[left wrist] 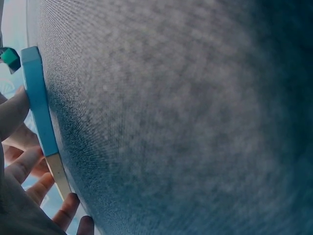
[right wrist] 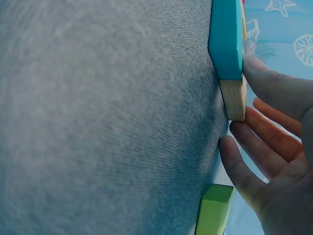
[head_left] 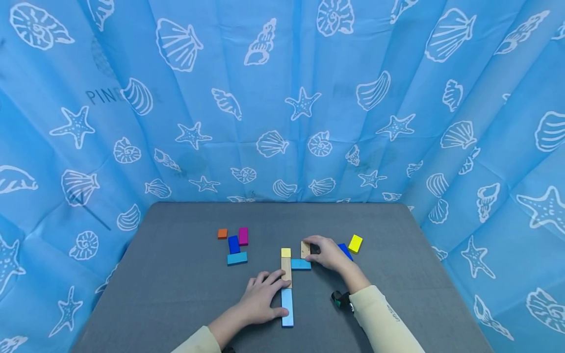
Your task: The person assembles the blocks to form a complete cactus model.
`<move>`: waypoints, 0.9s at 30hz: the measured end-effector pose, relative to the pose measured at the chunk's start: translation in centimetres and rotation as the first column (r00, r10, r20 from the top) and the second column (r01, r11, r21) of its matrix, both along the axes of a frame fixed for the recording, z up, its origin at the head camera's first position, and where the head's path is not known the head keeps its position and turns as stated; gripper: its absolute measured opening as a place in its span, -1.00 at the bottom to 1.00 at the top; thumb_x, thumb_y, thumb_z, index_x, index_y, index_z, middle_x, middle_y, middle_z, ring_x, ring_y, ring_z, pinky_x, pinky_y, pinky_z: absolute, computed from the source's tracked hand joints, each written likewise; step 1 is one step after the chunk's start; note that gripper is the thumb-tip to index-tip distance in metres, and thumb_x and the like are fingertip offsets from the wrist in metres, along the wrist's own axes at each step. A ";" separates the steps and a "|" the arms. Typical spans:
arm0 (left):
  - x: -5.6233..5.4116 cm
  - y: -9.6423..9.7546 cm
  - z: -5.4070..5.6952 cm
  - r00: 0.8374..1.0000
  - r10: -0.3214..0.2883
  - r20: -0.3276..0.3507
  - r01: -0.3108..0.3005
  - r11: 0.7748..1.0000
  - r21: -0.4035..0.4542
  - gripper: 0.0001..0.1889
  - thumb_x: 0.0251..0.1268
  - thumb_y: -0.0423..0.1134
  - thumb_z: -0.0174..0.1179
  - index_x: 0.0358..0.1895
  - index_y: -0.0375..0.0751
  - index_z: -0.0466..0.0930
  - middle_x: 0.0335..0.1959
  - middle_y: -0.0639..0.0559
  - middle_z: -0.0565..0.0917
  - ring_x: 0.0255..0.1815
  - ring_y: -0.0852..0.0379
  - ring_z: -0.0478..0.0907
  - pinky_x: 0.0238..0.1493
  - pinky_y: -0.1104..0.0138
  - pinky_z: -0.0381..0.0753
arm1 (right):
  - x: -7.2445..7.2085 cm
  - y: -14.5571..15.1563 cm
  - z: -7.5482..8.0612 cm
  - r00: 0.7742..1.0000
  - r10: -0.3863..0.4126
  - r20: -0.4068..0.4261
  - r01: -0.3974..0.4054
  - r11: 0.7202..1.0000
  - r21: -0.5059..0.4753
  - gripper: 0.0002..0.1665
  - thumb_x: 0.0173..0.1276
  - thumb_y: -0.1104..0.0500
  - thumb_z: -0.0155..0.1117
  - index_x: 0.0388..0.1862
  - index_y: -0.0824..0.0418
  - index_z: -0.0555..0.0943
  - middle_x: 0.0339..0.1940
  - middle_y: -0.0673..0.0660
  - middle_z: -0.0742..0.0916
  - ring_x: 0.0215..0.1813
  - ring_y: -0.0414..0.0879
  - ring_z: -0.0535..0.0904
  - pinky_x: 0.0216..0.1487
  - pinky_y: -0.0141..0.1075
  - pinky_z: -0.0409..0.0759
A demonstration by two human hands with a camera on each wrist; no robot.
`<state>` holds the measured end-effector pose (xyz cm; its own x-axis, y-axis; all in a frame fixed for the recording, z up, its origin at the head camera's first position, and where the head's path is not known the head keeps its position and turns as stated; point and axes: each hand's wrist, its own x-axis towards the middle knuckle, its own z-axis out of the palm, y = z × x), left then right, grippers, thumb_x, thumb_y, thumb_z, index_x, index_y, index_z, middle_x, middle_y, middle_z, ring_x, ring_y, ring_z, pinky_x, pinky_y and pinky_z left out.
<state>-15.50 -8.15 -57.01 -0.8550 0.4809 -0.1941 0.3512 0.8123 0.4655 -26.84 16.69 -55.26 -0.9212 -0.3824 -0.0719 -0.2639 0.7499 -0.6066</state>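
Observation:
My left hand (head_left: 261, 300) rests along a column of blocks, its thumb on the light blue block (head_left: 287, 306) and its fingertips on the long wooden block (head_left: 286, 267). In the left wrist view, those fingers (left wrist: 45, 186) are spread and fairly straight. A yellow block (head_left: 286, 252) tops the column. To the right of the column, a teal block (head_left: 301, 264) lies crosswise. My right hand (head_left: 328, 253) pinches a small wooden block (head_left: 305, 250) between thumb and fingers, just beyond the teal block. In the right wrist view, this wooden block (right wrist: 234, 100) adjoins the teal one.
Left of the column lie orange (head_left: 222, 234), magenta (head_left: 243, 236), dark blue (head_left: 234, 244) and teal (head_left: 237, 259) blocks. Right of my right hand are a blue block (head_left: 345, 251) and a yellow block (head_left: 355, 243). A green block (right wrist: 215, 208) shows below the right fingers. Shell-patterned curtains surround the grey table (head_left: 176, 294).

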 end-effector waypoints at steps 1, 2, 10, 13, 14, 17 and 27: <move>0.0 0.0 -0.1 1.000 -0.001 0.000 0.001 1.000 0.001 -0.27 0.19 0.35 0.29 0.45 0.40 0.35 0.59 0.23 0.19 0.46 -0.10 0.20 0.30 -0.18 0.27 | 0.0 0.0 0.0 1.000 0.001 -0.006 -0.001 1.000 -0.009 -0.36 0.29 0.12 0.48 0.35 0.17 0.56 0.34 0.16 0.62 0.38 0.14 0.50 0.36 0.11 0.44; 0.0 0.0 -0.1 1.000 -0.001 0.000 0.001 1.000 0.002 -0.27 0.19 0.35 0.29 0.45 0.40 0.36 0.59 0.23 0.19 0.46 -0.10 0.20 0.30 -0.18 0.27 | 0.1 0.1 0.1 1.000 -0.001 -0.002 0.001 1.000 -0.021 -0.35 0.30 0.12 0.48 0.35 0.16 0.56 0.35 0.16 0.62 0.37 0.14 0.52 0.34 0.09 0.47; 0.0 0.0 -0.1 1.000 0.002 -0.003 -0.002 1.000 0.004 -0.27 0.18 0.35 0.29 0.45 0.39 0.36 0.59 0.22 0.20 0.46 -0.10 0.21 0.30 -0.19 0.27 | 0.2 1.8 1.5 0.999 -0.021 -0.047 0.015 0.992 -0.121 -0.31 0.26 0.19 0.51 0.38 0.18 0.54 0.37 0.19 0.59 0.27 0.21 0.60 0.16 0.03 0.63; 0.0 0.0 -0.2 1.000 0.000 -0.012 0.000 1.000 0.004 -0.27 0.19 0.35 0.29 0.45 0.39 0.36 0.59 0.22 0.19 0.46 -0.10 0.20 0.29 -0.18 0.27 | 0.3 3.0 2.0 0.997 -0.040 -0.071 0.031 0.991 -0.129 -0.32 0.28 0.19 0.49 0.38 0.19 0.53 0.37 0.22 0.59 0.29 0.23 0.57 0.17 0.05 0.61; 0.0 0.0 -0.2 1.000 0.000 -0.015 0.000 1.000 0.004 -0.27 0.19 0.35 0.29 0.45 0.39 0.36 0.59 0.23 0.19 0.46 -0.10 0.20 0.29 -0.17 0.28 | 0.4 3.4 2.1 0.996 -0.050 -0.076 0.040 0.990 -0.133 -0.32 0.28 0.18 0.49 0.38 0.19 0.53 0.37 0.22 0.59 0.29 0.23 0.57 0.17 0.06 0.61; -0.1 0.0 -0.4 1.000 -0.001 -0.023 0.001 1.000 0.007 -0.27 0.19 0.35 0.29 0.45 0.38 0.36 0.59 0.23 0.19 0.46 -0.10 0.20 0.29 -0.16 0.28 | 0.5 4.8 2.4 0.994 -0.069 -0.089 0.056 0.989 -0.138 -0.33 0.30 0.17 0.47 0.38 0.21 0.52 0.36 0.26 0.59 0.28 0.27 0.57 0.15 0.09 0.61; -0.1 -0.1 -0.5 0.999 -0.012 -0.035 0.013 1.000 0.019 -0.25 0.19 0.34 0.29 0.46 0.34 0.37 0.59 0.18 0.20 0.45 -0.13 0.20 0.27 -0.18 0.28 | 0.6 9.1 1.5 0.978 -0.148 -0.150 0.131 0.985 -0.116 -0.37 0.32 0.18 0.44 0.35 0.25 0.54 0.28 0.32 0.64 0.26 0.27 0.57 0.19 0.18 0.54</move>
